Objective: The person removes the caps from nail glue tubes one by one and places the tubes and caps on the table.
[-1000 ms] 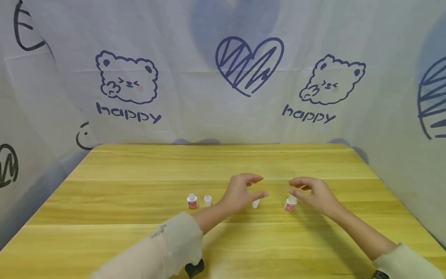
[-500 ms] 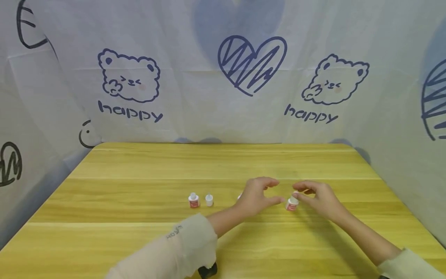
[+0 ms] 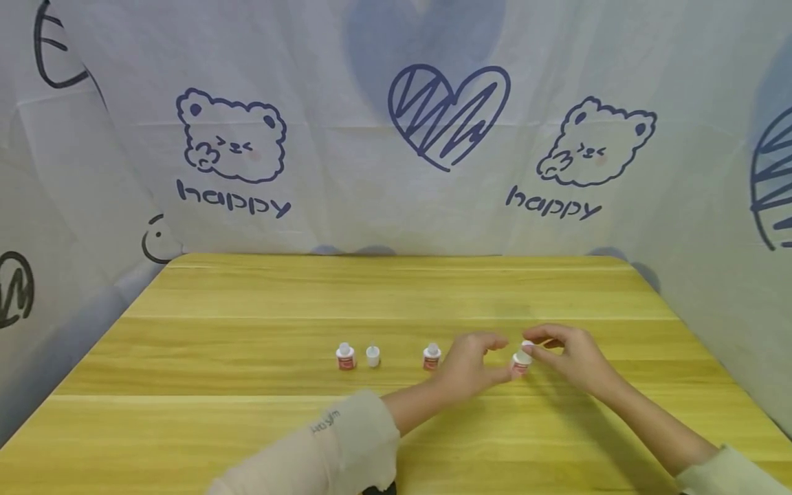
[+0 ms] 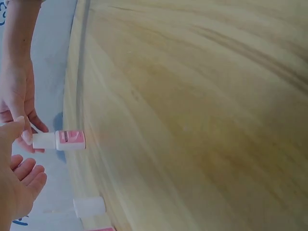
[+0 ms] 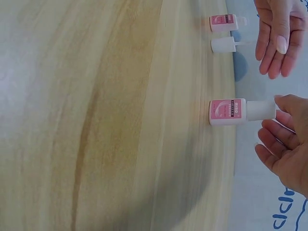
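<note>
A small white nail glue bottle (image 5: 226, 111) with a pink label stands upright on the table, its white cap (image 5: 260, 110) on top. Thumb and fingers of my right hand (image 3: 572, 354) pinch that cap. My left hand (image 3: 467, 364) is just left of the bottle, thumb and fingers apart and holding nothing; its thumb tip overlaps the label in the head view. To its left stands an uncapped bottle (image 3: 432, 357). A loose brush cap (image 5: 224, 45), stem up, stands beside that bottle in the right wrist view, hidden behind my left hand in the head view.
Farther left are another uncapped bottle (image 3: 345, 357) and a second brush cap (image 3: 372, 356), stem up. All stand on a wood-grain table (image 3: 260, 440). White cloth (image 3: 346, 199) with drawn bears and hearts hangs behind and at the sides.
My left hand has moved right toward the capped bottle, uncovering the middle bottle in the head view. The right hand has lowered slightly onto the cap. The bottles stay in place.
</note>
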{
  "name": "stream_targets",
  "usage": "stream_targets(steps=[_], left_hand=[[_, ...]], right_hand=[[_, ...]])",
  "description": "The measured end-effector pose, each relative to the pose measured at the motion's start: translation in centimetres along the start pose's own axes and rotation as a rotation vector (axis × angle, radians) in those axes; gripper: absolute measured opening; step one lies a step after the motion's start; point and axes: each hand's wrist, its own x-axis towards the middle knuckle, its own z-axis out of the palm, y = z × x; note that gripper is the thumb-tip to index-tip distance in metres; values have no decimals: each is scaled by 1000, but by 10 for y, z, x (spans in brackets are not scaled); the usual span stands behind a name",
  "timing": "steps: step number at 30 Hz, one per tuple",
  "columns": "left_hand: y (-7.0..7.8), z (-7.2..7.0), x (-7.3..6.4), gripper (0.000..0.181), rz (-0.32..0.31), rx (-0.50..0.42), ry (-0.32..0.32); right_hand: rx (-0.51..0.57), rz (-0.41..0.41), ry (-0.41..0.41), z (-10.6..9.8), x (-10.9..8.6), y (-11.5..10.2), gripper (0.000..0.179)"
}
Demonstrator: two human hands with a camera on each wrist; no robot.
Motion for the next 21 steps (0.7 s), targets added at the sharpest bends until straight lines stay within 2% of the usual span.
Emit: stream_targets(steps=[7, 10, 16, 21], left_hand=[[2, 10, -1, 45, -20, -23, -42], [2, 17, -2, 44, -39, -23, -40], [2, 28, -2, 45, -111, 13, 15], [-1, 37, 1, 31, -125, -4, 68]], right_hand=[[28, -2, -19, 2, -1, 0, 18], [35, 0, -24, 2, -1, 0, 18], [33, -2, -21, 3, -1, 1, 15], [23, 19, -16, 3, -1, 2, 15]])
